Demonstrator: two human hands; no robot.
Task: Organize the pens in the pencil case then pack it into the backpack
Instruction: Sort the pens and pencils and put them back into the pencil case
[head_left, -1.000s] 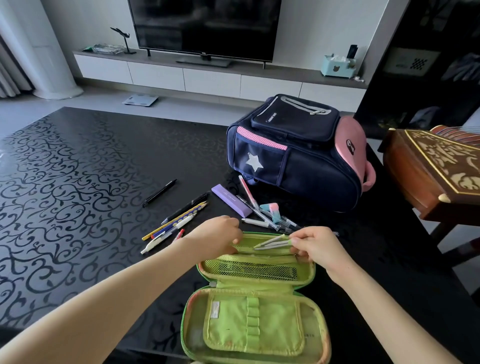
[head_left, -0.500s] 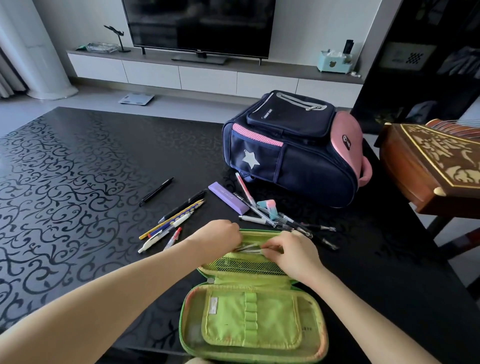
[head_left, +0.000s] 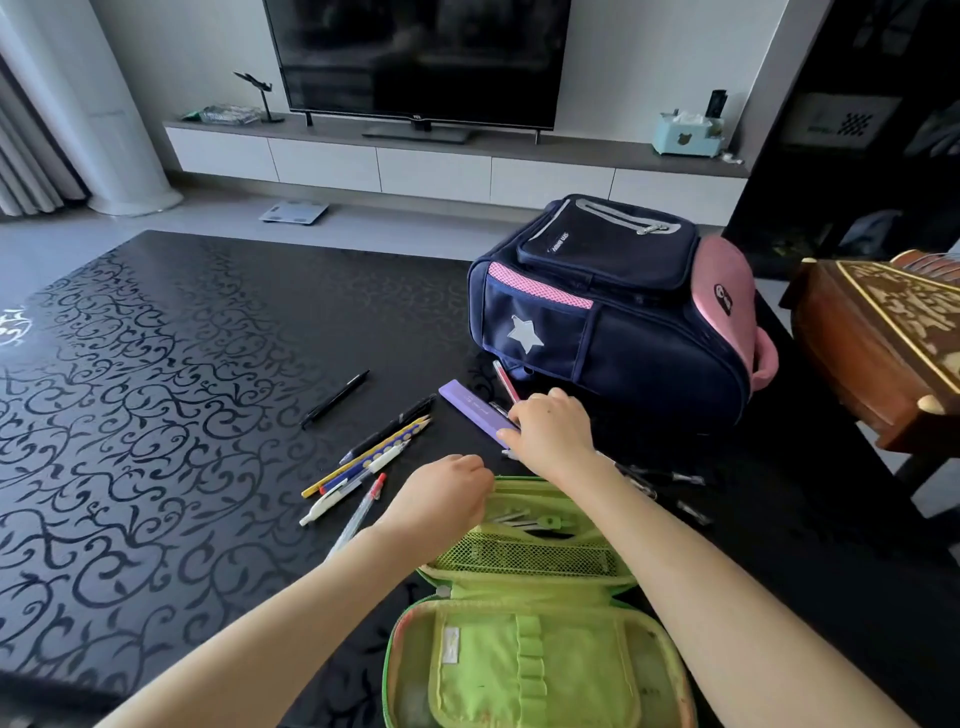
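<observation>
Green fabric pencil case lies unzipped beneath my forearms, mesh pocket upward. My left hand curls on its far rim; my right hand, just beyond, closes over a flat purple box beside loose pens. Navy backpack sits beyond on the patterned glossy tabletop.

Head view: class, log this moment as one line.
left hand: on pencil case edge | right hand: over purple box, loose pens | backpack: shut

Both forearms are bare to the frame edge; the left hand and right hand wear nothing.
</observation>
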